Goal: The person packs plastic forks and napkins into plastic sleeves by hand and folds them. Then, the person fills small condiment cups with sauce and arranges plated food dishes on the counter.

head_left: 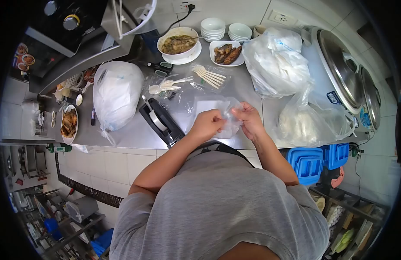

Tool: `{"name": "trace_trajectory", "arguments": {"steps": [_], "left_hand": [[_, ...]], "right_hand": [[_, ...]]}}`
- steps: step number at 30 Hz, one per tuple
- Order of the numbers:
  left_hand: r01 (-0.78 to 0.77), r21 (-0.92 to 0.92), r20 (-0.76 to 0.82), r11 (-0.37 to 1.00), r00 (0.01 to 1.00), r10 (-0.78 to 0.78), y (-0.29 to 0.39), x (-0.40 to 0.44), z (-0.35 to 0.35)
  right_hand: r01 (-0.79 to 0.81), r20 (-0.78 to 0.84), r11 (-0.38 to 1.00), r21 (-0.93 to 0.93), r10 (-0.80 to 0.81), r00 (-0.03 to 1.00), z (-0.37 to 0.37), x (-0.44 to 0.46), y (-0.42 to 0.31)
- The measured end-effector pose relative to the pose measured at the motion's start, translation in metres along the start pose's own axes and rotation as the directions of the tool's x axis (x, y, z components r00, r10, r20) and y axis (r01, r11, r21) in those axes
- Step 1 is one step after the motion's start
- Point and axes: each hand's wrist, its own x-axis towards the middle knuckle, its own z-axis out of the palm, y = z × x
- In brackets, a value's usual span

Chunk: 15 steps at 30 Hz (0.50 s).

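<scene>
At the far left of the steel counter (257, 138) there is one oval plate (68, 140) with browned food, and next comes one bulging white bag (117, 95), whose contents are hidden. One tape dispenser (160, 123) stands slantwise to its right. Behind are one large bowl (172, 55) of food and two clear packs of utensils, one with spoons (170, 86) and one with pale handles (209, 77), which I cannot count surely. The left hand (207, 124) has its fingers curled, pinching the edge of one clear plastic bag (230, 130). This bag is over the counter, just before the person's body; its held part runs sideways from hand to hand, but it is crumpled and see-through, so its long axis and its mouth are hard to make out. Behind it are one dish (229, 65) with browned pieces and two stacks of white bowls (212, 28). The right hand (250, 121) grips the film between thumb and fingers. Farther right lie two filled plastic bags (276, 60), then two round steel lids (337, 58), the last one partly hidden.
</scene>
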Motion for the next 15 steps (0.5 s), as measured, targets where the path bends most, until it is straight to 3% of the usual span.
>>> {"name": "trace_trajectory", "arguments": {"steps": [3,6,7,8,9,11,12,15], "left_hand": [[0.171,-0.113,-0.131,0.979,0.974,-0.185,-0.015,0.001,-0.009],[0.336,0.052,-0.012,0.94,0.942,-0.336,0.006,-0.01,0.003],[0.385,0.125,0.016,0.914,0.921,-0.39,0.018,-0.012,0.005],[0.357,0.178,-0.029,0.917,0.934,-0.357,0.022,-0.01,0.0],[0.235,0.252,-0.126,0.939,0.97,-0.209,0.018,-0.004,-0.012],[0.011,0.435,-0.265,0.9,0.957,0.117,0.003,0.021,-0.05],[0.016,0.539,-0.33,0.842,0.924,0.194,0.004,0.035,-0.068],[0.064,0.803,-0.357,0.592,0.848,0.392,-0.029,0.091,-0.124]], "right_hand": [[-0.048,-0.038,0.968,-0.246,0.04,0.999,-0.072,0.023,0.026],[-0.054,0.058,0.795,-0.604,0.111,0.992,-0.073,0.017,0.001],[0.038,0.12,0.794,-0.607,0.044,0.992,-0.071,0.02,-0.012],[0.129,0.181,0.787,-0.603,-0.022,0.983,-0.067,0.024,-0.026],[0.216,0.24,0.777,-0.591,-0.087,0.967,-0.062,0.029,-0.039],[0.307,0.43,0.775,-0.552,-0.052,0.901,-0.049,0.051,-0.065],[0.354,0.52,0.773,-0.527,-0.036,0.853,-0.043,0.068,-0.076],[0.232,0.37,0.687,-0.689,0.059,0.927,-0.022,0.15,-0.049]]}}
